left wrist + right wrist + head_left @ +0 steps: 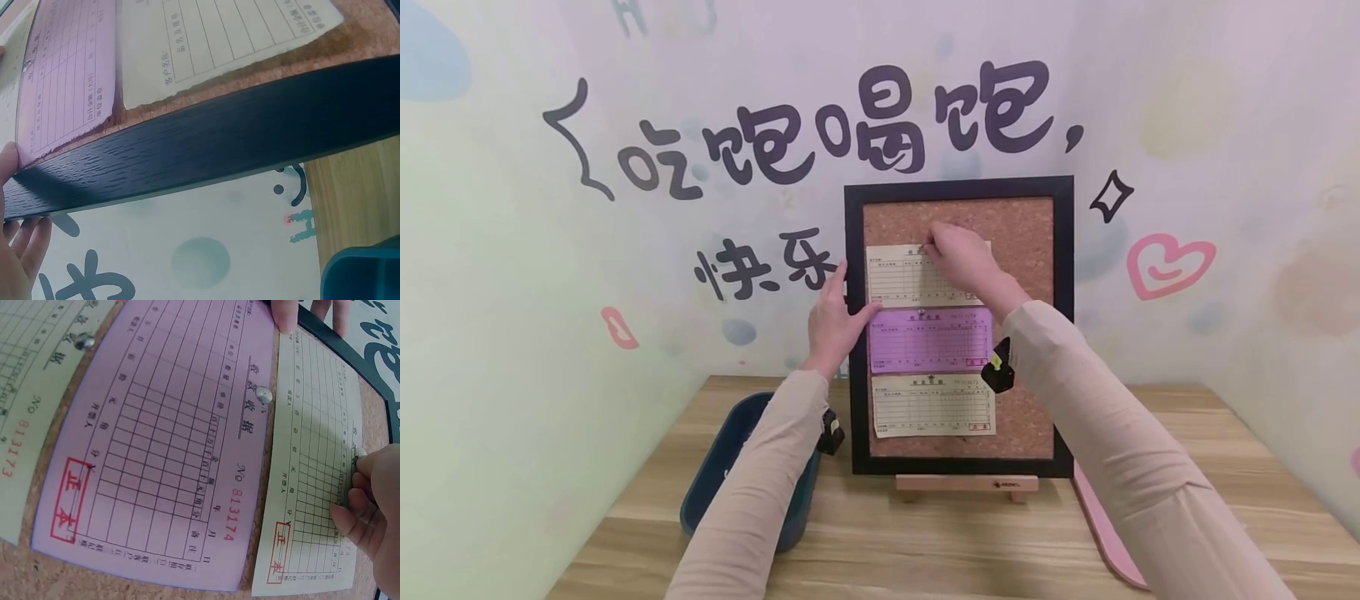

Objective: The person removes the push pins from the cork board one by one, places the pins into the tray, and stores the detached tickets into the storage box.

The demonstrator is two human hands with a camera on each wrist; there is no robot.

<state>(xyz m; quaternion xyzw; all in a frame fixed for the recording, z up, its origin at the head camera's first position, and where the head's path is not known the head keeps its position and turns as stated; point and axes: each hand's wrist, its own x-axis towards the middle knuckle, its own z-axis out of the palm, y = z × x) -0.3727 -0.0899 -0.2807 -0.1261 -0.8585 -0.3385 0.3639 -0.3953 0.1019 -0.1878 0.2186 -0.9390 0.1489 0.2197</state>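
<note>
The left hand (835, 325) was clamped on the left side of the black frame (951, 466). The right hand (964, 260), fingers curled, touched the pin (359, 452) on the upper slip (891, 279), left on the corkboard (1030, 250); whether it pinched, I couldn't tell. A blue tub (720, 446) stood left.

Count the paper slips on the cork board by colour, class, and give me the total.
Pale yellow slips: 2
Purple slip: 1
Total: 3
</note>
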